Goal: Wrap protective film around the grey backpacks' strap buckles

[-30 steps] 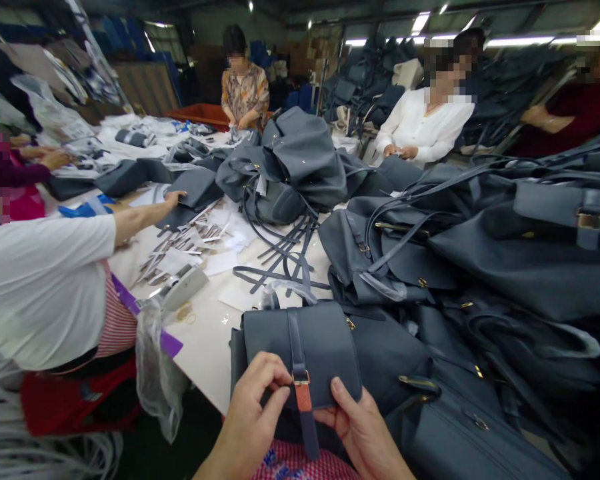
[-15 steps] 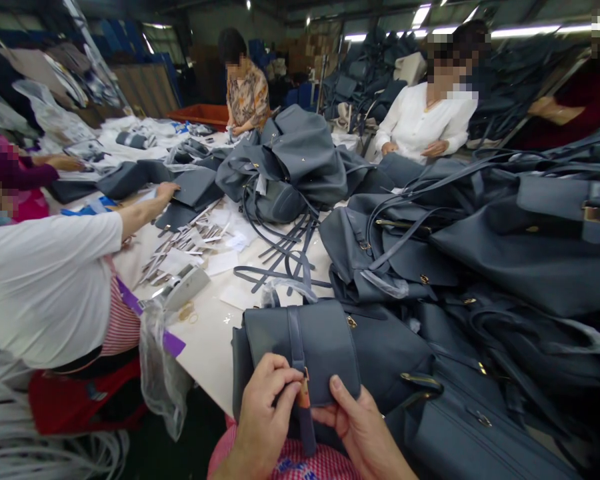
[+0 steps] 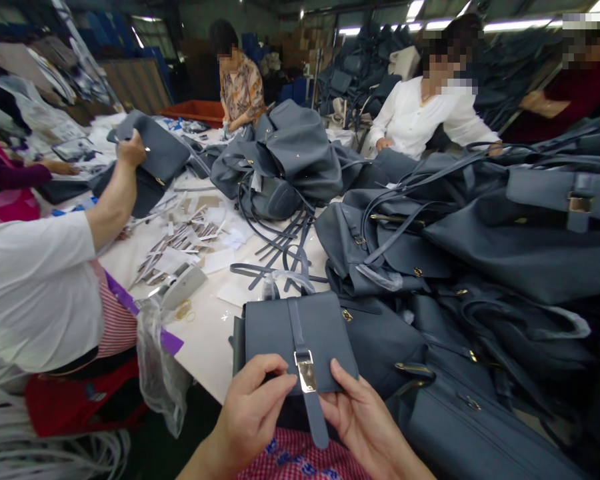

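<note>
A dark blue-grey bag (image 3: 270,327) lies at the table's near edge, its front flap towards me. Down the flap runs a strap (image 3: 316,420) with a shiny gold buckle (image 3: 307,373), its free end hanging below. My right hand (image 3: 355,413) grips the flap's lower right edge, thumb on top and fingers underneath. Just left of the buckle, my left hand (image 3: 255,400) is closed, thumb and forefinger pinched together. Whatever may be in that pinch is too small to make out. Clear plastic wraps the bag's handle (image 3: 290,277).
More blue-grey bags (image 3: 480,267) are heaped to the right and in the middle (image 3: 300,153). Loose straps (image 3: 275,267), paper strips (image 3: 190,233) and a grey device (image 3: 180,287) lie on the white table. A co-worker in white (image 3: 40,287) sits at left; others stand across the table.
My left fingers have moved off the strap to the left of the buckle, which now shows fully. The co-worker at left has lifted a bag. Across the table, another's arm has reached right.
</note>
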Tool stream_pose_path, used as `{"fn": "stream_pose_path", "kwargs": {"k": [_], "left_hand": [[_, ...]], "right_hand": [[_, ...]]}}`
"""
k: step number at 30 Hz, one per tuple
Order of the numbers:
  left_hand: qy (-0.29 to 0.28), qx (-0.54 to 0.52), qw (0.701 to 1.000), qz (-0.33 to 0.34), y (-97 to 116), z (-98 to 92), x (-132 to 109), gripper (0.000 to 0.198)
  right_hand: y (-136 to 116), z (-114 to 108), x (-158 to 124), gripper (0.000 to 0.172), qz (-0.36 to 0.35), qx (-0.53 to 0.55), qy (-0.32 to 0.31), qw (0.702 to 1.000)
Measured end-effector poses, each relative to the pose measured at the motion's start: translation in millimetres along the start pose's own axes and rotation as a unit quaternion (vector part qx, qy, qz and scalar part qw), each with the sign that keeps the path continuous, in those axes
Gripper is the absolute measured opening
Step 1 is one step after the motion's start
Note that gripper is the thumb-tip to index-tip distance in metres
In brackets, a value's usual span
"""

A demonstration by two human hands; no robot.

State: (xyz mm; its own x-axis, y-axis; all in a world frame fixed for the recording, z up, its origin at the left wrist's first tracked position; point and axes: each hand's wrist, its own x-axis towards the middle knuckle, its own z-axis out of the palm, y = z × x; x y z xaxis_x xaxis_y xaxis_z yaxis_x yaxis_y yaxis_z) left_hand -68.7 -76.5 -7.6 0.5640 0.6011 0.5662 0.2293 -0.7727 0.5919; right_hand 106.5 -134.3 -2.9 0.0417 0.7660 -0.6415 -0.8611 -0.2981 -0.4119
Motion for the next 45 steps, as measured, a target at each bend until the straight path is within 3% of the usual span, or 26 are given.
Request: {"fn": "stream_pose_path", "kwargs": {"k": [9,16,21,24,28,31,34,37,39,42,45], "left_hand": [[-0.041,0.089,0.982,0.162,0,0.2,3,0.019],[-0.131,0.112,0.963,0.208,-2,-6.5,13,0.023],[-0.179,0.115,0.957,0.199,-7,-3.2,14,0.02],[-0.15,0.086,0.977,0.124,-9,0.3,14,0.021],[-0.103,-0.04,0.993,-0.031,-7,-4.7,17,0.019],[-0.105,-0.111,0.98,-0.13,-2,-12.9,19,0.019],[-0.119,-0.111,0.962,-0.219,4,-14.2,14,0.016],[-0.11,-0.096,0.933,-0.328,10,-5.7,5,0.013],[-0.103,-0.141,0.903,-0.392,12,1.2,-1,0.016],[-0.08,-0.238,0.867,-0.431,15,6.9,-5,0.021],[-0.041,-0.234,0.889,-0.392,17,7.2,-8,0.017]], "right_hand": [[3,1,-6,0.045,0.007,0.005,0.005,1.0],[7,1,-6,0.038,0.0,0.005,0.0,1.0],[10,0,-7,0.04,-0.014,-0.001,0.01,1.0],[9,-1,-7,0.039,-0.016,-0.009,0.003,1.0],[8,0,-8,0.04,-0.014,-0.023,0.011,1.0],[9,0,-12,0.049,-0.037,-0.04,0.006,0.998],[13,-2,-14,0.061,-0.079,-0.073,0.009,0.994],[19,-7,-12,0.058,-0.09,-0.093,-0.002,0.992],[22,-10,-10,0.052,-0.085,-0.096,-0.017,0.992],[26,-12,-8,0.051,-0.079,-0.079,-0.036,0.993],[27,-12,-7,0.052,-0.077,-0.064,-0.036,0.994]]}}
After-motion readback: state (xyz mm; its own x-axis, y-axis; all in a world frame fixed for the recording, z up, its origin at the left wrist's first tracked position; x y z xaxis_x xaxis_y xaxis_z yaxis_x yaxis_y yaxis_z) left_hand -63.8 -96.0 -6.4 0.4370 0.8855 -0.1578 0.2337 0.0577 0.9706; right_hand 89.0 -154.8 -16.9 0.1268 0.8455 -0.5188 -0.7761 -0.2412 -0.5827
